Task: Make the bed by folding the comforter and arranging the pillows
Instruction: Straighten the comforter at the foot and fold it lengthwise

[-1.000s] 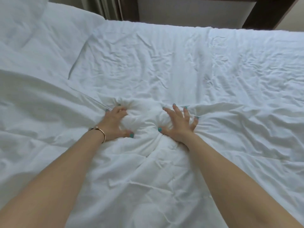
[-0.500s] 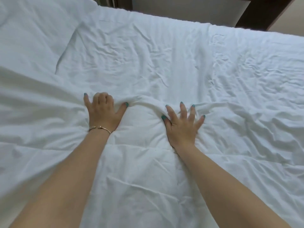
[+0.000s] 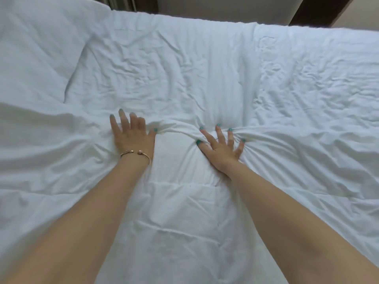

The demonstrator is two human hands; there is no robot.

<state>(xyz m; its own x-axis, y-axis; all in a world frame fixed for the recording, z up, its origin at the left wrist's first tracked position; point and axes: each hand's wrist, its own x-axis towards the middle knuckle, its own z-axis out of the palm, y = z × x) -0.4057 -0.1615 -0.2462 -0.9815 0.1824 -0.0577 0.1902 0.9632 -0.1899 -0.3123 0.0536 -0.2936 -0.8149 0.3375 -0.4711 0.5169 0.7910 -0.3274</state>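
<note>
White bed fills the room; both flat, unclenched hands, left hand and right hand, press the comforter spread across it. Smoothing seems underway; folding next needs an edge gripped.

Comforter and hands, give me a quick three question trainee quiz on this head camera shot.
1. True or false: both hands lie spread on the comforter.
2. Which wrist wears the bracelet? A left, B right.
3. Fill in: the raised fold of fabric between the hands runs from the left hand to the ____ hand.

Key: 1 true; 2 A; 3 right.
</note>
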